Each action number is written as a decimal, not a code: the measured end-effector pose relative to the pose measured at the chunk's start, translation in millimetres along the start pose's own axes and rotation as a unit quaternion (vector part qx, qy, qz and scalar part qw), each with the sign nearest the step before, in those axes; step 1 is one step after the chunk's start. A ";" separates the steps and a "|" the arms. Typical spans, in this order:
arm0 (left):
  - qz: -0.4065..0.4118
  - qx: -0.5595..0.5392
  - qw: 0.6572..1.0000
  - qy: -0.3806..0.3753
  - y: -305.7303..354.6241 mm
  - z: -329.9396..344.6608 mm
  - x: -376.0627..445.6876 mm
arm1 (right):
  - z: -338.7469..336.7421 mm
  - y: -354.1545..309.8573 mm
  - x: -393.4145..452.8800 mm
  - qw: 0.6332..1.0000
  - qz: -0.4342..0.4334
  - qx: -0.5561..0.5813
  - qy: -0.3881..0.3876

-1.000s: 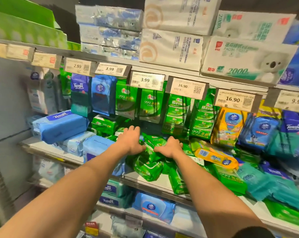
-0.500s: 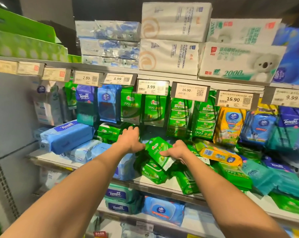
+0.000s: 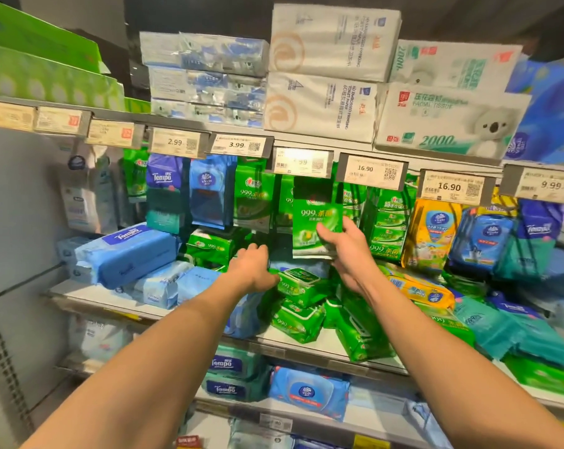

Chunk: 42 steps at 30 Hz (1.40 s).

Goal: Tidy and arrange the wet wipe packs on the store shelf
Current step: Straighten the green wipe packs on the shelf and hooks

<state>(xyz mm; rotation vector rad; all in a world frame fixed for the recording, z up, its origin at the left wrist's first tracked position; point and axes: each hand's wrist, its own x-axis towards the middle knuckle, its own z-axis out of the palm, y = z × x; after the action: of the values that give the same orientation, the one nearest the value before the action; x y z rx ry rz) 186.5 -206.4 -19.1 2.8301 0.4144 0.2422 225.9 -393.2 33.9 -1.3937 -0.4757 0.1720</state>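
The right hand (image 3: 345, 244) has lifted a green pack (image 3: 316, 228) from the heap (image 3: 303, 306) up toward the hanging row; the left hand (image 3: 251, 267), fingers relaxed, rests there.

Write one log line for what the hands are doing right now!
right hand: holds green wipe pack upright | left hand: reaching among green packs | shelf: untidy

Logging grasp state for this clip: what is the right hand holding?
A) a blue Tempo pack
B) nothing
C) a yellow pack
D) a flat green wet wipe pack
D: the right hand grips a flat green wet wipe pack, raised upright before the hanging rows.
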 end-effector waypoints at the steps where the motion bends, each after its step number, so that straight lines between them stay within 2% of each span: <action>1: 0.003 0.001 1.000 0.001 -0.3 -0.1 0.2 | 6.5 -2.9 -0.4 1.000 -0.008 0.000 -0.007; 7: 0.005 -0.003 1.000 0.015 -8.9 -9.2 4.7 | 33.9 -7.9 -1.8 0.998 -0.034 0.044 -0.014; 16: 0.007 0.001 1.000 0.017 -11.8 -12.6 10.3 | 39.1 -3.3 0.1 0.998 -0.044 0.043 0.032; 24: 0.014 0.000 1.000 0.016 -7.9 -8.6 16.7 | 44.0 4.3 9.7 0.996 -0.053 -0.037 0.066; 30: 0.013 0.003 1.000 0.013 -9.7 -8.8 18.2 | 45.0 14.6 17.1 0.995 -0.018 -0.028 0.095; 38: 0.013 0.007 1.000 0.019 -16.2 -19.9 20.4 | 42.3 6.9 57.9 0.984 0.085 -0.018 0.157; 42: 0.013 0.017 0.999 0.032 -20.2 -26.1 20.0 | 37.2 11.1 78.0 0.981 0.104 -0.057 0.151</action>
<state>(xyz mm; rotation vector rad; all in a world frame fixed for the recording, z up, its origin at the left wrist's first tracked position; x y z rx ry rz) 195.0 -175.4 2.4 2.8676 0.3999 0.3337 281.8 -327.1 44.0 -1.5498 -0.0870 0.1008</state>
